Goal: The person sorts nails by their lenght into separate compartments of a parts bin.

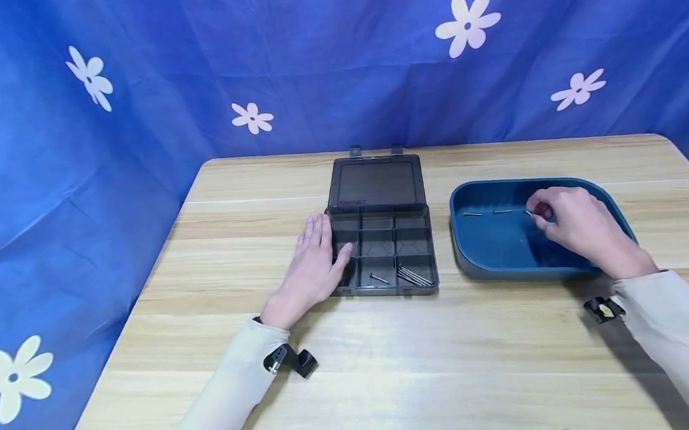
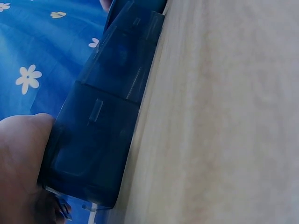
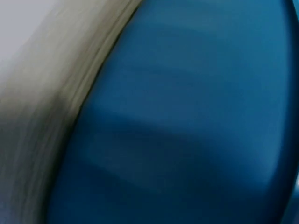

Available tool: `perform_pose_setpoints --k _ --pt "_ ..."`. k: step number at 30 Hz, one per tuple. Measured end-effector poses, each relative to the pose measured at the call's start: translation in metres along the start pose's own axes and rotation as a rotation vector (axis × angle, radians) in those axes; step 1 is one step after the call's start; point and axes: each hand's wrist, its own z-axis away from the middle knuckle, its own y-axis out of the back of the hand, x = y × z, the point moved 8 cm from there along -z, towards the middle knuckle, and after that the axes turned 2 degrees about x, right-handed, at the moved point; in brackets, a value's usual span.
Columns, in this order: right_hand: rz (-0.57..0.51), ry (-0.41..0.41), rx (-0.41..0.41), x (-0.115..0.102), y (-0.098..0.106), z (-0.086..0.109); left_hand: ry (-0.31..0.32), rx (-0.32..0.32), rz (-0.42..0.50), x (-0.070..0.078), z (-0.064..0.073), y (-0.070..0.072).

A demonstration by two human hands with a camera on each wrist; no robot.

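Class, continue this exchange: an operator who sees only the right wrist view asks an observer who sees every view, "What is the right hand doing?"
Observer: The right hand pinches a metal fastener.

Operator: Does the blue tray hold others?

Observer: Yes, two more fasteners lie inside, left of the hand in the head view.

Operator: Where is the left hand?

Observer: It rests on the left side of the open compartment box.

Pale glare marks the table (image 1: pixel 387 354); both wrist views look dim.
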Motion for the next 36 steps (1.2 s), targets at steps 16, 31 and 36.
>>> perform_pose_setpoints --k 16,31,36 --pt "0.035 0.014 -0.013 0.024 0.005 0.008 -0.014 0.032 0.009 0.005 -0.004 0.001" --pt "0.029 -0.043 -0.22 0.044 -0.027 0.022 -0.013 0.04 0.012 0.0 0.004 -0.001" --pt "0.05 -0.063 -0.221 0.046 -0.028 0.021 -0.013 0.034 0.011 0.0 0.002 0.002"
